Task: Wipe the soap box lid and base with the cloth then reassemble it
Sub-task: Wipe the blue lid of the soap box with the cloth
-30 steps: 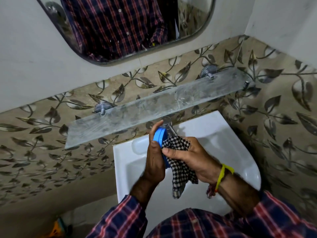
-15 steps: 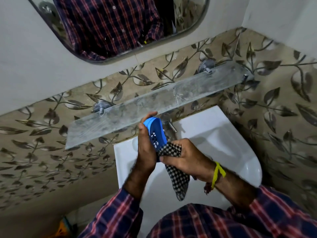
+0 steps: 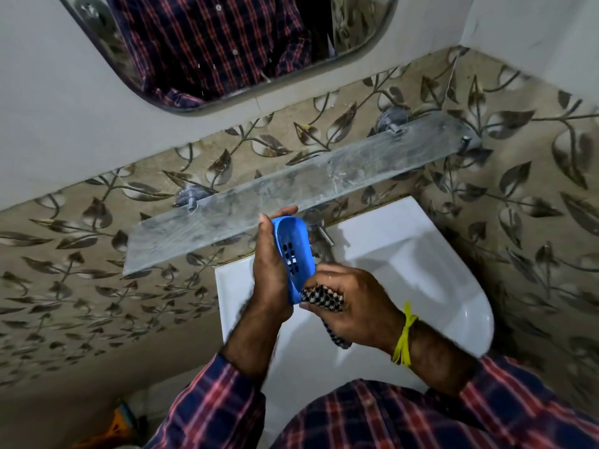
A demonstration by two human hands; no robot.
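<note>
My left hand (image 3: 270, 280) grips the blue slotted soap-box piece (image 3: 293, 259) on edge above the washbasin (image 3: 405, 260); right hand (image 3: 351, 306) clutches the checked cloth (image 3: 322, 298). Light, stiff plastic, probably slick: hold the rims.

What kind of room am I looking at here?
Most likely a small bathroom: a white washbasin with a tap, a glass shelf on the leaf-patterned tiled wall, and a mirror above.

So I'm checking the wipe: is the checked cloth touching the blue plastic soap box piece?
Touching. The head view shows the black-and-white checked cloth pressed against the lower end of the blue perforated soap box piece.
</note>
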